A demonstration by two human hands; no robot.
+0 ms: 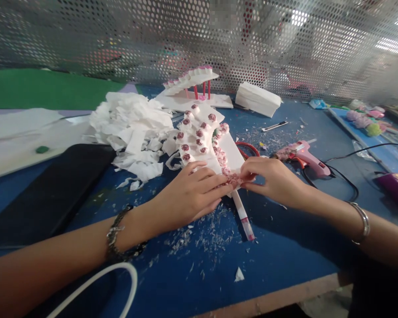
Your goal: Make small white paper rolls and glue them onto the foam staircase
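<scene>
A white foam craft piece (230,152) lies on the blue table, studded with small pink and white rosettes (199,132). My left hand (192,192) rests flat on its near end, fingers stretched out over the rosettes. My right hand (272,176) meets it from the right, fingers pinched on a pink rosette (234,178) at the piece's near edge. A white stick with a pink tip (243,216) pokes out from under both hands toward me.
A pile of white foam scraps (132,132) lies at left beside a black flat board (49,194). A pink glue gun (303,157) with a black cord, red scissors (248,150), a white foam block (257,99) and a small stair model (194,84) sit behind. Perforated metal screen at back.
</scene>
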